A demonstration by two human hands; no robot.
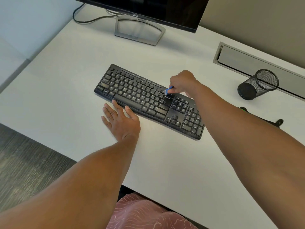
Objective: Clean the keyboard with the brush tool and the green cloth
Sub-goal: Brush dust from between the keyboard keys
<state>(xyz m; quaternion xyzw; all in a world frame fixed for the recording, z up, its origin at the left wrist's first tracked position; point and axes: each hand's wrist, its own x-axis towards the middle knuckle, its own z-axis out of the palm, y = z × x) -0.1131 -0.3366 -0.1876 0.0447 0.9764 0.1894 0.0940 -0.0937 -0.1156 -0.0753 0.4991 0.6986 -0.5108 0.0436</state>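
Two hands share the work on the white counter [66,100]. The right hand [182,83] reaches over the far edge of the black keyboard [148,101], its grip curled tight round the blue handle of the brush tool [169,90]; the pale bristles point down at the upper key rows near the backspace key, which looks like the brushing step of the task. Holding it from above probably lets the bristles rake dust out from between the keys. The left hand [120,119] lies flat on the counter, fingers straight, with fingertips touching the keyboard's near edge by the space bar, most likely to stop the board sliding under the strokes.

Most of the brush tool is hidden inside the fist, so its full shape cannot be told. The right forearm covers the keyboard's upper right corner. Beyond that arm, a dark object with a streak of green [243,109] peeks out; whether it is the green cloth cannot be told. A mesh pen cup [259,84] lies tipped on its side near the cable tray [257,63], and the Dell monitor [148,9] is cut off at the top.
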